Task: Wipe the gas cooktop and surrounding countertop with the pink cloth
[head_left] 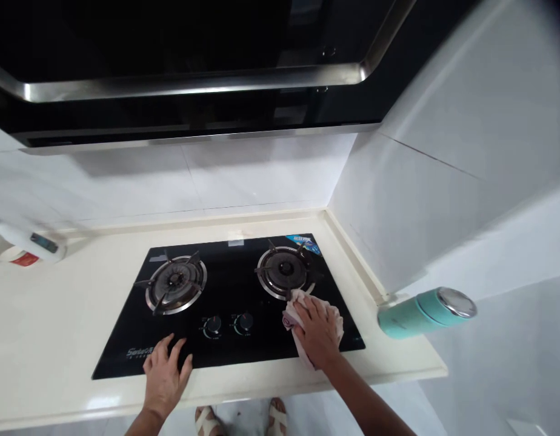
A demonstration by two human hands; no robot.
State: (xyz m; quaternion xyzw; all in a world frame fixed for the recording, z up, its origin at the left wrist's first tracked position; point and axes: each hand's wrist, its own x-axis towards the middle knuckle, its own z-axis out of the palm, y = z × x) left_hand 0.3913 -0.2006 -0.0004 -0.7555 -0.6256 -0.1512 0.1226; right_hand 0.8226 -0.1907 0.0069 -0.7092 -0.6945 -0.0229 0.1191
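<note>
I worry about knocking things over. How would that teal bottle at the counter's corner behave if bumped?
The bottle is tall and narrow, so it would probably tip easily. Its round body would likely roll, and it stands near the counter edge, so it might fall.

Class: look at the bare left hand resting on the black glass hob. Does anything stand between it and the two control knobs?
Nothing visible does. The left hand lies flat on the black glass hob; bare glass separates it from the two black control knobs.
</note>
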